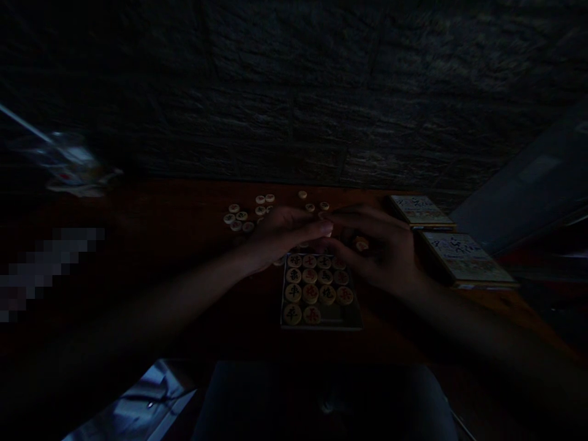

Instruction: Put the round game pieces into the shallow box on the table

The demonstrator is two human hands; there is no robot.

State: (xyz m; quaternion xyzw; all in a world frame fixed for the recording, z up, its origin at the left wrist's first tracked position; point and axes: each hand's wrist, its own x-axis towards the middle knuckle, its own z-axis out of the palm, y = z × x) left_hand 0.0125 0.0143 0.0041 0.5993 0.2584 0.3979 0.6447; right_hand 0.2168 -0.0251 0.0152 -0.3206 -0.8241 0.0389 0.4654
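The light is very dim. My left hand (287,231) and my right hand (379,242) meet above the far edge of a small box (351,317). Their fingertips close around a small pale xiangqi piece (329,232), mostly hidden by the fingers. In the box, round xiangqi pieces (310,294) with red and black characters lie in rows, face up. The nearest row has two pieces at its left and bare box floor at its right. Loose pieces (241,216) lie beyond my left hand, and another piece (362,244) sits under my right palm.
Two flat printed boxes (468,257) lie at the right of the wooden table (184,245). A stone wall (294,110) rises behind it. At the far left stands a clear plastic cup (73,159) with a straw. My knees are below the near edge.
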